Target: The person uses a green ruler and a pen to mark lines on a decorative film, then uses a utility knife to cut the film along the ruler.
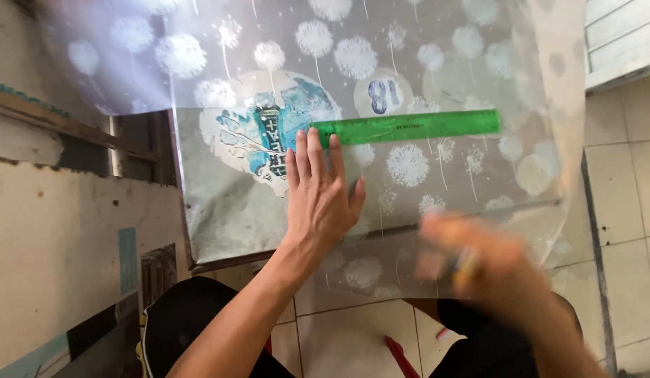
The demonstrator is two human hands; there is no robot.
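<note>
One green ruler (pixel 407 127). One clear sheet (pixel 437 77) printed with white dandelions. Two round pictures beneath it: one large blue-and-white (pixel 258 133), one small (pixel 383 93). Two hands: left (pixel 321 196), right (pixel 472 253), blurred. One red thing (pixel 402 357) on the floor.

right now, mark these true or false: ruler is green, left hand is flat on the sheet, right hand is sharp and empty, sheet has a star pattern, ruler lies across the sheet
1. The ruler is green. True.
2. The left hand lies flat, fingers spread, on the sheet. True; its fingertips reach the ruler's left end.
3. The right hand is sharp and empty. False: it is blurred by motion and seems to hold something small and yellowish, too blurred to name.
4. The sheet has a star pattern. False: it is a translucent sheet printed with white dandelion heads.
5. The ruler lies crosswise on the sheet. True.
</note>
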